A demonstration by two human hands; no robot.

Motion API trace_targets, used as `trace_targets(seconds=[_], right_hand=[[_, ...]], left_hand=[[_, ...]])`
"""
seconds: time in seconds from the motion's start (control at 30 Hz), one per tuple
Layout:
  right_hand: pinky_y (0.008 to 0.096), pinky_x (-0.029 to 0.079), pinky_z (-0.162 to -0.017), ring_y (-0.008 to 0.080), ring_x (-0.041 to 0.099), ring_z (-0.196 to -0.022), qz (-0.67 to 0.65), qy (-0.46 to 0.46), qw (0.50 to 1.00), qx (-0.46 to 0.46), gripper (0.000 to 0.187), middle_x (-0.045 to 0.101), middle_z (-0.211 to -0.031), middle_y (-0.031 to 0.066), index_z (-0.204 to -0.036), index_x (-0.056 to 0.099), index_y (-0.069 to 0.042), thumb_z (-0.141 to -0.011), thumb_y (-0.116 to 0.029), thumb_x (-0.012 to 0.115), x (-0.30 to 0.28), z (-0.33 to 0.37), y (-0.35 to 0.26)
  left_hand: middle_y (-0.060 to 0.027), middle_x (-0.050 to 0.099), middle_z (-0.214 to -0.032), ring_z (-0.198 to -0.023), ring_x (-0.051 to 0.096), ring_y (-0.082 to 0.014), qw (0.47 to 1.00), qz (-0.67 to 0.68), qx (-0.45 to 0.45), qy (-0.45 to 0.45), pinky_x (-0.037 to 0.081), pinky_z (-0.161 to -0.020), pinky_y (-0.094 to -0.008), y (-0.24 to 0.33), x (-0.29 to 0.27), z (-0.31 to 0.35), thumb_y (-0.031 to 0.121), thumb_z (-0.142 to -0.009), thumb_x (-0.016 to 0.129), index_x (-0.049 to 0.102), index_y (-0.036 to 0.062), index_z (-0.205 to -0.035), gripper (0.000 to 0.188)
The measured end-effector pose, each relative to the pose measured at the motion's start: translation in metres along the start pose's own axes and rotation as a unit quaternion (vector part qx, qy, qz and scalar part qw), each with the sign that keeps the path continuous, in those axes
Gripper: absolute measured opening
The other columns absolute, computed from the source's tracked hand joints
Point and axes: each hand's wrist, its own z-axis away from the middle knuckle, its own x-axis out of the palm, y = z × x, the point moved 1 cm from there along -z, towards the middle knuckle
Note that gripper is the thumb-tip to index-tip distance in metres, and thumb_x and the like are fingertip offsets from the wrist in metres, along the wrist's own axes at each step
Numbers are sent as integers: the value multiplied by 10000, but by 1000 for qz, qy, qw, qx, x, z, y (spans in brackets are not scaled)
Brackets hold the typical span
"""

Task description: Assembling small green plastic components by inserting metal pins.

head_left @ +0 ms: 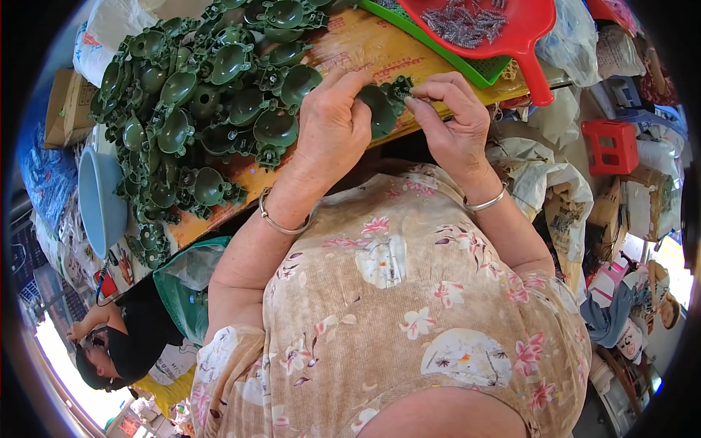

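Note:
My left hand (332, 124) is closed on a dark green plastic part (381, 111) with a round, hollow bowl shape. The part sits just over the table's front edge. At the part's right end, a knobbly tip (399, 87) meets the fingers of my right hand (458, 125). Thumb and forefinger there pinch what looks like a small metal spring (407, 95) against that tip. A big heap of similar green parts (179, 87) covers the table to the left of my hands.
A red dustpan-shaped scoop (537, 33) full of small metal springs (467, 23) rests on a green tray (491, 71) at the far right. Left of the table stands a light blue basin (101, 201). A red stool (610, 147) is at right. Another person (139, 336) is at lower left.

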Motion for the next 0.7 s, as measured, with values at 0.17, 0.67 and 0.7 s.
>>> trace_targets(seconds=[0.17, 0.67, 0.7], right_hand=[[265, 479, -636, 180, 586, -732, -2, 4, 1000, 7, 138, 612, -815, 76, -842, 658, -20, -731, 56, 692, 2, 2, 2], [282, 493, -612, 221, 612, -702, 32, -17, 999, 3, 127, 615, -798, 102, -817, 651, 0, -709, 50, 696, 1, 5, -1], [282, 491, -601, 220, 610, -683, 31, -16, 999, 4, 120, 609, -787, 101, -812, 645, 2, -714, 50, 694, 1, 4, -1]], left_hand=[[-137, 594, -812, -713, 592, -270, 1000, -1, 11, -8, 458, -647, -311, 1, 1, 2, -82, -760, 485, 619, -13, -937, 232], [-176, 568, -858, -757, 576, -388, 1000, -11, 26, -3, 467, -643, -430, 4, 0, 6, -70, -732, 519, 607, 18, -942, 245], [-175, 564, -862, -757, 575, -388, 1000, -12, 27, -9, 468, -644, -430, 5, 1, 6, -69, -731, 521, 606, 21, -948, 250]])
